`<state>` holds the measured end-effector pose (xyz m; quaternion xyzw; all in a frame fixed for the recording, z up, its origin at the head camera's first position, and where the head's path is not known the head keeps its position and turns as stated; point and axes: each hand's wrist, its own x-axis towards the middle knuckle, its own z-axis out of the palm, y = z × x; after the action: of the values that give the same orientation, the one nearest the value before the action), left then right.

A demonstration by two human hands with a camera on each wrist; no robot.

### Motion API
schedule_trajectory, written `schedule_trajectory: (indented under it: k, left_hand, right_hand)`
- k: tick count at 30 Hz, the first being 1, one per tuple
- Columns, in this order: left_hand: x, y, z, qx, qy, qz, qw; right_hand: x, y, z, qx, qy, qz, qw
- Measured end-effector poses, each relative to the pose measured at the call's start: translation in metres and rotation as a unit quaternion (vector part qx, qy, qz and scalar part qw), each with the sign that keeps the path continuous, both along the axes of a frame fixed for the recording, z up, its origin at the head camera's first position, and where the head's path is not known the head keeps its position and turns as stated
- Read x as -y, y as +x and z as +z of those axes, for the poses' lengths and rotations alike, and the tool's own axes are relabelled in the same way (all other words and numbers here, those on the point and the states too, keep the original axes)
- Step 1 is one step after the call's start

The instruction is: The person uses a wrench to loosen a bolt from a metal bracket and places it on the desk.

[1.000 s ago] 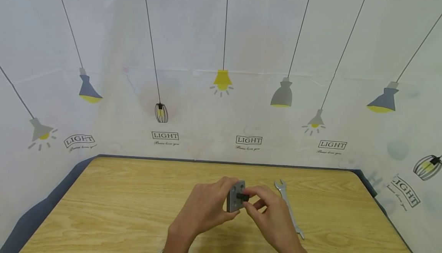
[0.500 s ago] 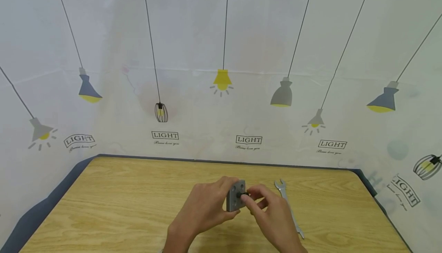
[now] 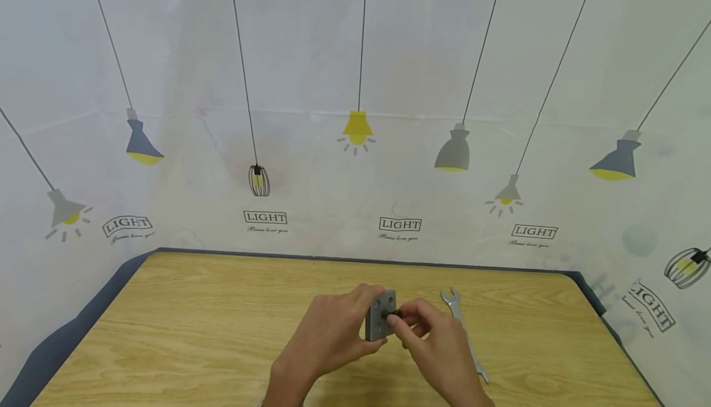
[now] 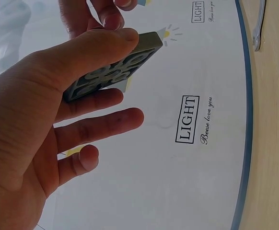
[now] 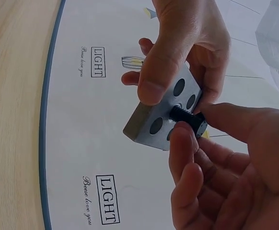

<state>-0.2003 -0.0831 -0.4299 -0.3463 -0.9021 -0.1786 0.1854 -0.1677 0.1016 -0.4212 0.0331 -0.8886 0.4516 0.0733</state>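
The left hand [image 3: 328, 339] holds a small gray block [image 3: 380, 315] up above the wooden table [image 3: 183, 333], with the thumb on one flat side and the fingers [image 4: 101, 123] curled behind it. The block is square and thick, made of metal, with round holes in its face. The right hand [image 3: 439, 348] pinches a black bolt [image 5: 186, 117] between thumb and fingertips, and the bolt sits in the middle hole. A shiny, long, thin wrench [image 3: 465, 333] lies flat on the table just to the right of the hands.
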Motion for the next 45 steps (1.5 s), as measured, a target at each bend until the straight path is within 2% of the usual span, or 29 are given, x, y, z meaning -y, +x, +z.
schedule_trajectory:
  k: [8,21,28,45]
  left_hand:
    - [-0.0005,0.0000,0.0017,0.014,-0.006,0.000,0.9999]
    - [0.0004,-0.0009,0.0016,0.011,-0.005,-0.001,0.9999]
    - [0.0013,-0.0009,0.0016,0.019,0.000,-0.002,0.9998]
    - [0.0023,-0.0009,0.0009,-0.002,0.003,-0.002,1.0000]
  right_hand:
    - [-0.0018,0.0000,0.0010,-0.015,0.004,0.010,0.9998]
    - [-0.0012,0.0010,0.0022,-0.023,-0.009,0.012,0.9996]
    - [-0.0010,0.0010,0.0023,-0.019,-0.013,0.015,0.9996]
    - [-0.0011,-0.0007,-0.0004,0.014,-0.013,-0.003,0.9998]
